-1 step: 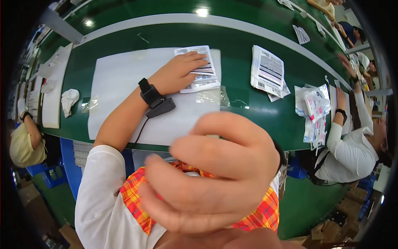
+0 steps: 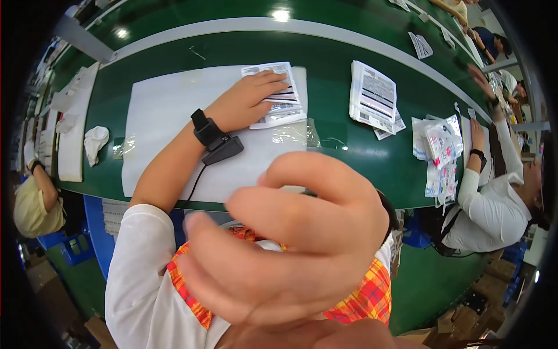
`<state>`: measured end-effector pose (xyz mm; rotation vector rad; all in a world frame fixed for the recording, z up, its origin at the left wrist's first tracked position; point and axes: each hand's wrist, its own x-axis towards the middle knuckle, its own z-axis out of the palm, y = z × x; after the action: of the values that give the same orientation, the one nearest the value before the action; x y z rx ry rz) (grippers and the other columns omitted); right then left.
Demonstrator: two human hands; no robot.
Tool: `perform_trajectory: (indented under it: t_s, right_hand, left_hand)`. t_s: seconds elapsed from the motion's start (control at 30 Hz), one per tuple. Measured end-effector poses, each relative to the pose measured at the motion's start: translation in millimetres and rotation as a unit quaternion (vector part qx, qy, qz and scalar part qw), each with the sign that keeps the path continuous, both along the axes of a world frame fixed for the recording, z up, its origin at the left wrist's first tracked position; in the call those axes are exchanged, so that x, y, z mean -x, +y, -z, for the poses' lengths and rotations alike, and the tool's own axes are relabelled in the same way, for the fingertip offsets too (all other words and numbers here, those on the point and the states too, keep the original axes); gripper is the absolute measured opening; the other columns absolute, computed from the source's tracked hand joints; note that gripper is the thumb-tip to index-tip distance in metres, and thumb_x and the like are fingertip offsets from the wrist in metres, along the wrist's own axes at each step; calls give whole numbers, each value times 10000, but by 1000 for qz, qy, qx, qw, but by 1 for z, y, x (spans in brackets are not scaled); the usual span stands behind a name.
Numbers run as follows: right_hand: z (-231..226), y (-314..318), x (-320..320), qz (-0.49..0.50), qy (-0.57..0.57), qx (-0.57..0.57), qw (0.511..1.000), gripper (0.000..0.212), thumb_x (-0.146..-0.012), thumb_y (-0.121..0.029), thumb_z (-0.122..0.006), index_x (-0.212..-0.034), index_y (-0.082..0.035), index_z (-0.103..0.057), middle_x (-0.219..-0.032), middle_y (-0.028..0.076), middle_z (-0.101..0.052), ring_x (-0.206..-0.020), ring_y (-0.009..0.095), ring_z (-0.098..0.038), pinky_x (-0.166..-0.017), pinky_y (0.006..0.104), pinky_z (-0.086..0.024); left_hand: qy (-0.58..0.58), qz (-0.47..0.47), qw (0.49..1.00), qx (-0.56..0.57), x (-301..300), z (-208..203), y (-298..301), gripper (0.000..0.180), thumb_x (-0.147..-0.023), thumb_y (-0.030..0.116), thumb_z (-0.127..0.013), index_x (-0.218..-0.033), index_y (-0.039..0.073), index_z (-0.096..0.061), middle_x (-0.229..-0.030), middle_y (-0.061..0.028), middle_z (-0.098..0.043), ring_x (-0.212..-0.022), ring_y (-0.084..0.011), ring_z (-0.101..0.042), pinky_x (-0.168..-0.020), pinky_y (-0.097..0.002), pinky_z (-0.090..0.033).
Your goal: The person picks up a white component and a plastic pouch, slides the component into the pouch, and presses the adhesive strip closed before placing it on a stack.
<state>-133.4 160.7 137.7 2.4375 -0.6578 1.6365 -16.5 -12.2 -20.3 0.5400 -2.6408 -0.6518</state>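
Apparently, the right hand (image 2: 302, 238) partly hides the mat (image 2: 168, 110).

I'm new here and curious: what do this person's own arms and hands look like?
The left hand is ungloved, its wrist wearing a black strap with a boxy black device and a thin black cable; a white sleeve ends around the elbow. The right hand is also ungloved, its wrist mostly hidden.

Print: no word or number legible — too small | centre: black lines and bars on white packets (image 2: 279, 117) | right: dense black lines, barcode-like block on packet stack (image 2: 378, 93) | rightmost: pink-blue print on glossy packets (image 2: 440, 143) — unreadable | near left: faint lines on grey sheet (image 2: 114, 216)
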Motion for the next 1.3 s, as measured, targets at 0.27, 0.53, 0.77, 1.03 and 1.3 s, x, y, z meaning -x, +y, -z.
perform_trajectory:
  t_s: [0.27, 0.53, 0.77, 1.03, 1.3]
  right_hand:
    - [1, 20, 22, 183, 30, 229, 956, 219, -790, -157, -655, -954, -276, -739, -899, -158, -637, -899, 16, -573, -825, 269, -431]
    - [-15, 25, 50, 107, 27, 437, 893, 145, -971, -174, -577, -878, -114, -670, -953, -32, -676, -938, 111, -615, -775, 264, -436]
    - [-4, 51, 66, 182, -70, 443, 875, 174, -769, -187, -677, -882, -317, -702, -967, -157, -625, -956, 10, -549, -868, 276, -389]
    - [4, 24, 13, 26, -41, 184, 982, 122, -702, -42, -686, -759, -143, -649, -980, -88, -623, -866, 78, -579, -678, 286, -433]
    - [9, -2, -1, -94, 40, 59, 993, 230, -682, 19, -683, -866, -118, -672, -1029, -57, -604, -850, 105, -574, -630, 300, -489]
  left_hand:
    - [-11, -8, 1000, -3, -2, 0, 2, 474, -881, 119, -515, -1347, 41, -562, -1468, -175, -495, -1386, -370, -407, -1163, -451, -313]
    - [-6, -7, 1000, -11, -1, 2, 3, 471, -891, 131, -519, -1353, 50, -558, -1472, -165, -494, -1389, -359, -410, -1163, -452, -315]
    - [-10, 0, 1000, -8, 1, 2, 3, 467, -897, 138, -511, -1354, 54, -557, -1480, -156, -487, -1398, -354, -403, -1167, -448, -312]
    - [-16, -5, 1000, -2, 0, 4, 1, 470, -896, 141, -507, -1355, 52, -555, -1481, -153, -486, -1404, -354, -395, -1170, -448, -307]
    - [-11, -2, 1000, -14, 1, 1, 2, 474, -889, 137, -507, -1351, 47, -558, -1475, -160, -490, -1404, -352, -395, -1169, -447, -308]
